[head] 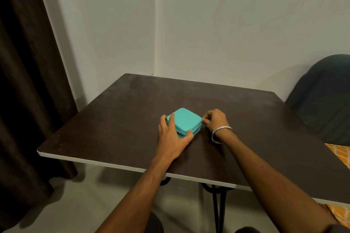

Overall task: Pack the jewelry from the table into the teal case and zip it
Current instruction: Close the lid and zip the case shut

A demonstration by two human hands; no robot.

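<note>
Two bare forearms are seen, with no sleeves worn on either. A plain silver metal bangle [222,134], thin and smooth, is worn loosely round the wrist of the right hand [215,120]. The left hand [171,138] is left unadorned.

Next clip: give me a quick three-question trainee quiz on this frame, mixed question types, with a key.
1. True or false: the teal case lies with its lid closed on the table.
2. Which hand pinches at the case's right corner? A) left hand B) right hand
3. Fill in: a silver ____ sits on the right wrist.

Key: 1 true. 2 B; the left hand holds the case steady from the near left side. 3 bangle.
</note>
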